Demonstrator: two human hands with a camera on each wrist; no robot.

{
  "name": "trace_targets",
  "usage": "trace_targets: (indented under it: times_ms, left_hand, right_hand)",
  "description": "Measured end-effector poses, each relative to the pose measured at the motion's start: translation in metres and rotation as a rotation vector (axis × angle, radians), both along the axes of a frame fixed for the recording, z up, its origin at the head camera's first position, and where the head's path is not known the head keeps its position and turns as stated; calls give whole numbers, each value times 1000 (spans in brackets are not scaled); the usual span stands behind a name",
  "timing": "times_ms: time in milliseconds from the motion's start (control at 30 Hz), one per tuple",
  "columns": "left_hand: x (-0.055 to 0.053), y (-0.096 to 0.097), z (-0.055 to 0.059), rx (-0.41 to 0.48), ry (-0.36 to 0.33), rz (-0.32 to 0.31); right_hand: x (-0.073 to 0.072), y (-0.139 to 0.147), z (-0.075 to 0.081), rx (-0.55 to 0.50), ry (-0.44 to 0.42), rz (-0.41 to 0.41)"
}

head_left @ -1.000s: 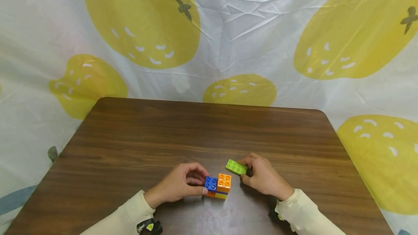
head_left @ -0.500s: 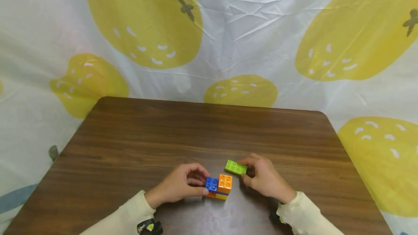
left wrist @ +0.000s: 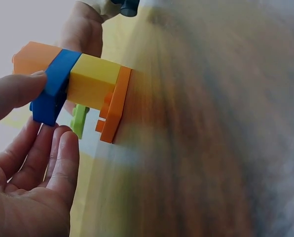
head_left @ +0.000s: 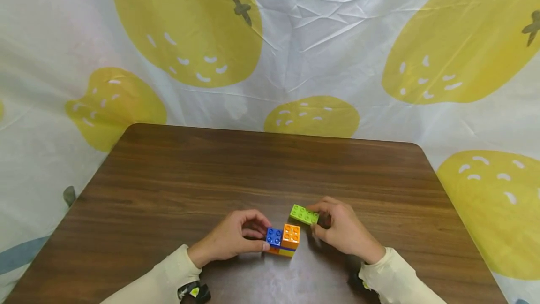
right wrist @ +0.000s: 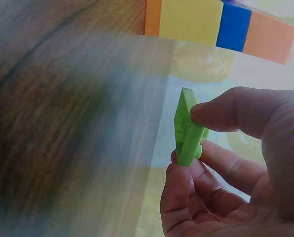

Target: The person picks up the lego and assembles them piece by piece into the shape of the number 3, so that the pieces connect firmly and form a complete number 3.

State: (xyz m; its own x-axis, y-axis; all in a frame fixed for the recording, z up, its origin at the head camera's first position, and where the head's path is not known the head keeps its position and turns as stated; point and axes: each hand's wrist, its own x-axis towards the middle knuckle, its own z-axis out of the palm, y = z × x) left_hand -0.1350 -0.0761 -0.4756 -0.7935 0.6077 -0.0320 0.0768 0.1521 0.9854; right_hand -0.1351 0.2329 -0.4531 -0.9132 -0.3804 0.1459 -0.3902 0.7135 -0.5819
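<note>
A small tower of toy building bricks stands on the table. From bottom to top it has a flat orange brick (left wrist: 118, 106), a yellow block (left wrist: 94, 79), a blue flat brick (head_left: 273, 236) and an orange block (head_left: 291, 234) on one half. My left hand (head_left: 229, 236) holds the tower by the blue brick, thumb on the near side and fingers at the far side. Just right of it, my right hand (head_left: 346, 229) pinches a light green flat brick (head_left: 303, 214), studs up, by its right end. In the right wrist view, this green brick appears raised off the table, apart from the tower.
The brown wood-grain table (head_left: 236, 163) extends away to its far edge. A white curtain (head_left: 295, 60) printed with big yellow fruit hangs right behind and beside it. Dark straps (head_left: 194, 292) sit at both wrists, over pale sleeves.
</note>
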Motion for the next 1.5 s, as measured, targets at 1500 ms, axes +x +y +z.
trace_targets:
  times_ms: [1500]
  left_hand:
    - [0,0,0,-17,-1,-1]
  right_hand:
    - [22,-7,43,-77,221,108]
